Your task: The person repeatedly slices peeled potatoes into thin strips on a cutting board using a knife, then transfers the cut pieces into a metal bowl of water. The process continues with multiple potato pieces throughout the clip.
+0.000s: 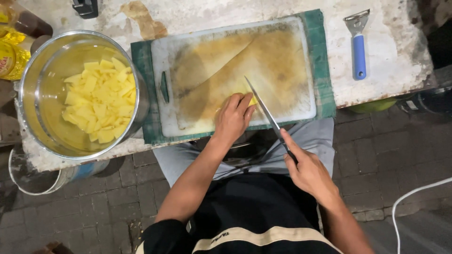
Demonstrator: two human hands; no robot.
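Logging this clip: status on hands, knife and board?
Left hand pins yellow piece on cutting board. Right hand holds knife, blade at piece. Nothing blocking.

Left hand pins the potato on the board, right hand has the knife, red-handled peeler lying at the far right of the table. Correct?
Not quite: the peeler has a blue handle, not red, as the head view shows. The rest stands: left hand pins the potato on the board, right hand has the knife.

A worn, stained white table (391,61) with chipped edges stands on a floor (376,155) of dark grey paving bricks in dim light, a white cable (414,193) curving across the bricks at the right.
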